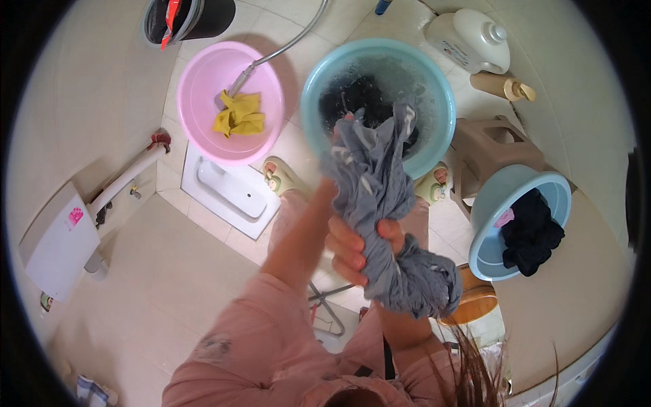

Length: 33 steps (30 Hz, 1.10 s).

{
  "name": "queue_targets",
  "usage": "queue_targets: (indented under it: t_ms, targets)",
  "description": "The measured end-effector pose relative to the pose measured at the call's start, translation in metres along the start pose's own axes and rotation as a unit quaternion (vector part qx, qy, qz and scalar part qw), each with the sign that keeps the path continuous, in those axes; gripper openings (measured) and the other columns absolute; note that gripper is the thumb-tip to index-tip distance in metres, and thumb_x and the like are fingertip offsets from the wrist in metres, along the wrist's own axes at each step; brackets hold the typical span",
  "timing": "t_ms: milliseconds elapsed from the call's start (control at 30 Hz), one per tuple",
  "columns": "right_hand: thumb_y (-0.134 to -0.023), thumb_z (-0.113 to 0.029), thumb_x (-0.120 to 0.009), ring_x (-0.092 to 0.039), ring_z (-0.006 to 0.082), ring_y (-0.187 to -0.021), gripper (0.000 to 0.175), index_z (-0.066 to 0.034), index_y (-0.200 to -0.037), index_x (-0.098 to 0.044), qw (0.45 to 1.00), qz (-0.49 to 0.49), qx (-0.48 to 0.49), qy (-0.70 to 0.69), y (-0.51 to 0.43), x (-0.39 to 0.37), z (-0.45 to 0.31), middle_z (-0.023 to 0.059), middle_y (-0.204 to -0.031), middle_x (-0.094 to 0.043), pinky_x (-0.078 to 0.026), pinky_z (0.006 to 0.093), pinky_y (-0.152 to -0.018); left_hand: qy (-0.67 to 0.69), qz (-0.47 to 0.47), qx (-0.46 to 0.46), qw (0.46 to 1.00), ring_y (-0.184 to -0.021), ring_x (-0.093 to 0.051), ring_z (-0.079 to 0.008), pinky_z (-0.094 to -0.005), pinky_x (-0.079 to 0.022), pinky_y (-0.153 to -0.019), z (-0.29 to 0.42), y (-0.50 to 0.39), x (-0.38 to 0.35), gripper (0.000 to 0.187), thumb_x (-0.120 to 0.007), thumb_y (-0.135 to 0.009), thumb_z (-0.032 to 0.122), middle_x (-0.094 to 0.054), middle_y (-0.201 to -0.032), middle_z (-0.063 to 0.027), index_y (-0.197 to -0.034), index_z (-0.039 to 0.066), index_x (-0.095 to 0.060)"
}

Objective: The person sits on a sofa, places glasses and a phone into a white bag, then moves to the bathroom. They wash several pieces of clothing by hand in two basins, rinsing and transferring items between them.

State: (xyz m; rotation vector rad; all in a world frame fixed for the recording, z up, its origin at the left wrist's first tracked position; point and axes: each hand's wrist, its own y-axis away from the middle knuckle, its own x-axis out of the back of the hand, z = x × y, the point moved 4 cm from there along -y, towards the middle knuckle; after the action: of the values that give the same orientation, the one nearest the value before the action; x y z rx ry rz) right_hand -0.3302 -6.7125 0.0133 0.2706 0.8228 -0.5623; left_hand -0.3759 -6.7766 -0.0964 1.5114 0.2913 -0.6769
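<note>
A twisted, wet grey cloth with pale marks (pixel 374 178) is stretched between my hands above a light-blue basin (pixel 446 109). My right hand (pixel 356 249) grips its lower part, fingers wrapped around it and thumb on the other side; the bunched end hangs over my right forearm. My left hand (pixel 348 118) is at the upper part, mostly hidden behind the fabric, with a fingertip showing. Dark fabric (pixel 363 96) lies in the basin's cloudy, bubbly water.
A pink basin (pixel 185 102) holds a yellow cloth (pixel 239 114) and a shower head (pixel 244 76). A squat toilet (pixel 229 196) is at left. At right are a detergent bottle (pixel 468 40), pump bottle (pixel 496 86), brown stool (pixel 493 147) and tilted blue basin (pixel 480 229) with dark clothes (pixel 531 234).
</note>
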Motion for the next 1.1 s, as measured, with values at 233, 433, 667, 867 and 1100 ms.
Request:
queue_targets:
  t_ms: [233,433,667,867,1100]
  targets:
    - [-0.083,-0.02,-0.065,-0.053,0.0254,-0.084,0.046,0.0015,-0.117,-0.043,0.978,0.153,0.129,0.066,0.014,0.006,-0.012,0.0154,-0.101,-0.052,-0.048,0.0347,-0.065,0.062,-0.245,0.117,0.96,-0.113,-0.05,-0.0237,-0.0333,-0.041,-0.094,-0.025,0.021,-0.036,0.057,-0.074,-0.069,0.003,-0.057,-0.111,-0.0084,-0.121,0.011,-0.051]
    - [-0.079,-0.012,-0.067,-0.053,0.0284,-0.093,0.055,0.0026,-0.125,-0.041,0.981,0.143,0.097,0.091,0.036,0.013,-0.032,0.0186,-0.112,-0.052,-0.048,0.0378,-0.071,-0.38,-0.174,0.044,0.908,-0.093,-0.055,-0.0179,-0.0294,-0.041,-0.086,0.004,0.037,-0.062,0.047,-0.078,-0.06,-0.003,-0.056,-0.098,-0.0048,-0.099,0.011,-0.056]
    - [-0.072,-0.012,-0.073,-0.057,0.0325,-0.096,0.065,0.0053,-0.126,-0.041,0.732,0.464,0.254,0.43,0.027,0.054,-0.075,0.0217,-0.111,-0.056,-0.046,0.0383,-0.082,-0.693,-0.093,-0.074,0.711,-0.094,-0.055,-0.0168,-0.0284,-0.044,-0.083,0.002,-0.002,-0.076,0.048,-0.081,-0.055,0.002,-0.056,-0.097,-0.0041,-0.097,0.006,-0.058]
    - [-0.065,-0.01,-0.078,-0.059,0.034,-0.102,0.082,0.0065,-0.132,-0.034,0.409,0.47,0.331,0.708,0.008,0.043,-0.105,0.0228,-0.114,-0.058,-0.045,0.0375,-0.092,-0.58,-0.037,-0.141,0.802,-0.102,-0.057,-0.0229,-0.032,-0.045,-0.091,0.01,-0.014,-0.045,0.077,-0.08,-0.064,0.003,-0.057,-0.112,-0.0103,-0.131,0.006,-0.042]
    - [-0.06,-0.004,-0.084,-0.057,0.0228,-0.11,0.122,0.0011,-0.147,0.001,0.644,0.408,0.279,0.585,0.007,0.038,-0.109,0.0124,-0.126,-0.052,-0.045,0.0323,-0.096,-0.581,0.036,-0.008,0.813,-0.096,-0.059,-0.0148,-0.0291,-0.049,-0.083,0.034,-0.01,-0.035,0.049,-0.075,-0.081,0.027,-0.062,-0.104,-0.0094,-0.116,0.001,-0.055]
